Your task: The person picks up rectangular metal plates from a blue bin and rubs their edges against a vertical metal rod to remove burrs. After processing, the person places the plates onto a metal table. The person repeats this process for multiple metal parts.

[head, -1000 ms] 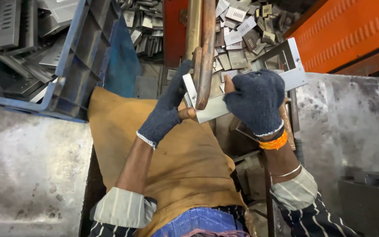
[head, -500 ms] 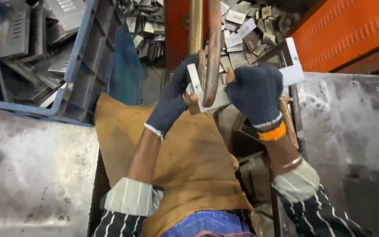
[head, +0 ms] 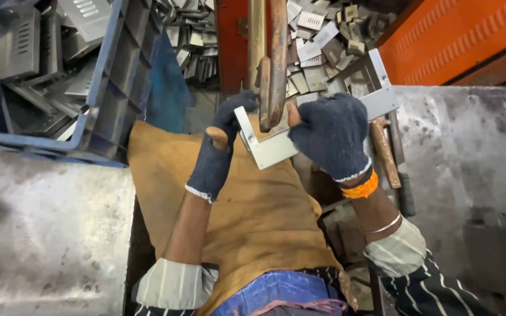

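**Two gloved hands hold a bent metal sheet at a pair of rusty bars**

A grey metal table [head: 42,234] fills the lower left of the frame, and a second worn grey surface [head: 458,152] lies at the right. A tan leather apron [head: 253,222] covers the person's lap in the centre. At the upper left stands a blue plastic crate [head: 112,88] filled with grey metal parts [head: 24,47]. An orange machine body [head: 452,35] crosses the upper right, and a heap of small metal pieces [head: 323,35] lies at the top centre.

Two rusty vertical bars [head: 270,64] come down from the top centre. The bent sheet-metal piece [head: 276,149] sits just below centre-top, touching the bars. The right hand [head: 332,137], in a dark knit glove, is closed over the piece's right part. The left hand [head: 221,146], gloved too, grips the piece's left end with its thumb raised.
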